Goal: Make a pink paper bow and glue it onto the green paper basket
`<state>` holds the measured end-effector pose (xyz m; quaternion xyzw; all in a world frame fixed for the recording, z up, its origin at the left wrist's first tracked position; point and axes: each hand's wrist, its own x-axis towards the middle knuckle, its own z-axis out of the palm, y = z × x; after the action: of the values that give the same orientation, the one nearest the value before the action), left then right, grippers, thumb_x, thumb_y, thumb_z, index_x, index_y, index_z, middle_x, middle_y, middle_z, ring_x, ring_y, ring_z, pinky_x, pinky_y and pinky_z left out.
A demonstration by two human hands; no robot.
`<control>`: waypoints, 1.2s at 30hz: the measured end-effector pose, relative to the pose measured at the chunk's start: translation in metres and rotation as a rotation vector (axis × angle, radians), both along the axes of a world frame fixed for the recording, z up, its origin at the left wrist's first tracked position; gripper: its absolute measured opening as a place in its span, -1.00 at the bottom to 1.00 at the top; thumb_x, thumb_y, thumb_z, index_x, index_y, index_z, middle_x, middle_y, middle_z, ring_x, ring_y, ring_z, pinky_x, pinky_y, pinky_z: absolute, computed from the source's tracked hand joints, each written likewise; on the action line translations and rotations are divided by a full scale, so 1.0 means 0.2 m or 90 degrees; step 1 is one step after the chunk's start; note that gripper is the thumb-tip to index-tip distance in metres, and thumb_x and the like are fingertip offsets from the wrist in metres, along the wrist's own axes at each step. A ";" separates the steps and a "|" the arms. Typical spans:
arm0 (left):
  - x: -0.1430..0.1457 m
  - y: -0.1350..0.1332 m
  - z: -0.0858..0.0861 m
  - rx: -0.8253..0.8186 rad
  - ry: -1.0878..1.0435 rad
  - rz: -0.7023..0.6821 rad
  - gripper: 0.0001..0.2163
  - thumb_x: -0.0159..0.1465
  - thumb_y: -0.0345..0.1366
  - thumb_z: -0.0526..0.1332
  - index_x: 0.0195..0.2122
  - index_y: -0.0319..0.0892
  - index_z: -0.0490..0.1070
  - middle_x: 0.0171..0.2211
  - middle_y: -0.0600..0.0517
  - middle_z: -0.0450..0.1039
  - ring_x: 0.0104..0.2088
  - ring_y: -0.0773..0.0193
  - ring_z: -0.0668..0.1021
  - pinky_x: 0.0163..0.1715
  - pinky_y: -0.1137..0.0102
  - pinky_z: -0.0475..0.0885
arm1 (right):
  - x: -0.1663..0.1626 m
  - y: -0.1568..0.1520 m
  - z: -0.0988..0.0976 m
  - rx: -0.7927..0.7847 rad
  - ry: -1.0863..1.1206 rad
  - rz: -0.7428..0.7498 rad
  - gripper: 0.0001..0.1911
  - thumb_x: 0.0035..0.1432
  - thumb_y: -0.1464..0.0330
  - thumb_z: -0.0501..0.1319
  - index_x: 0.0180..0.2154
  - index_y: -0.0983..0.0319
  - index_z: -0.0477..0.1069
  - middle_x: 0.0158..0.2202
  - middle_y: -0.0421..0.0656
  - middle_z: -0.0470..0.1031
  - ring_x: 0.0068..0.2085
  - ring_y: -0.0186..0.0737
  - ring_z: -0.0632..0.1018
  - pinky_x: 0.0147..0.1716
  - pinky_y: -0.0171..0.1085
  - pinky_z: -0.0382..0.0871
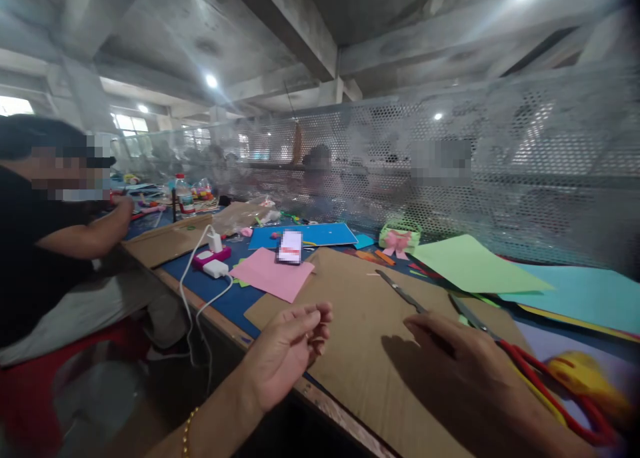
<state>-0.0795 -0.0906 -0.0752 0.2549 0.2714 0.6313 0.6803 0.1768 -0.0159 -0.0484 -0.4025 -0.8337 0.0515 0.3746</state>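
My left hand [287, 351] is raised over the near edge of a brown cardboard sheet [350, 325]. Its fingers are curled in and the thumb lies against them; whatever may be between them is too small to make out. Low over the cardboard, my right hand [465, 358] is closed around a slim knife [400, 290], its dark blade pointing away and to the left. A short pale strip [374, 274] lies by the blade tip. Scissors [540, 371] with red and yellow handles rest beside my right hand, partly hidden by it.
Pink paper [273, 275] bears a phone [290, 247]. Green paper [475, 265] and light-blue paper [575, 295] lie right. A green basket with a pink bow [400, 238] stands before a perforated screen [360, 158]. White cables [187, 298] hang left, near a seated person [45, 245].
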 end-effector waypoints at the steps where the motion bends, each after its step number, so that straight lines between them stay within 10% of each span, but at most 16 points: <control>1: 0.03 0.01 -0.01 -0.003 -0.013 -0.008 -0.67 0.06 -0.35 0.54 -0.16 -0.28 0.58 -0.24 -0.02 0.49 -0.34 0.41 0.49 -0.37 0.53 0.36 | -0.01 0.00 0.00 0.019 0.006 0.027 -0.81 0.19 0.30 0.14 -0.41 0.12 0.49 -0.51 -0.20 0.51 -0.48 -0.26 0.52 -0.48 -0.31 0.35; 15: 0.35 0.08 -0.03 -0.048 -0.138 -0.068 -0.67 0.13 -0.33 0.50 -0.11 -0.35 0.58 -0.23 -0.05 0.43 -0.32 0.35 0.47 -0.42 0.47 0.33 | -0.06 -0.05 -0.02 0.236 0.110 0.177 -0.83 0.29 0.56 0.19 -0.19 0.18 0.43 -0.33 -0.18 0.50 -0.36 -0.34 0.54 -0.40 -0.39 0.40; 28: 0.44 0.12 -0.08 -0.080 -0.167 -0.128 -0.53 -0.11 -0.28 0.63 -0.17 -0.27 0.59 -0.32 0.06 0.40 -0.40 0.40 0.43 -0.51 0.48 0.25 | -0.10 -0.10 -0.13 0.126 0.155 0.113 -0.79 0.19 0.59 0.13 -0.26 0.17 0.40 -0.31 -0.14 0.44 -0.35 -0.25 0.50 -0.43 -0.31 0.43; 36: 0.47 0.10 -0.09 -0.074 -0.179 -0.148 -0.66 0.23 -0.33 0.43 0.02 -0.20 0.50 -0.28 0.02 0.41 -0.37 0.38 0.46 -0.48 0.48 0.23 | -0.08 -0.09 -0.12 0.120 0.165 0.090 -0.74 0.17 0.60 0.12 -0.22 0.14 0.41 -0.32 -0.18 0.48 -0.37 -0.28 0.51 -0.40 -0.33 0.41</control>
<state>0.0140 -0.0712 -0.0931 0.1538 0.1786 0.5610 0.7936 0.1601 -0.0336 -0.0726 -0.2960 -0.8058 0.0510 0.5104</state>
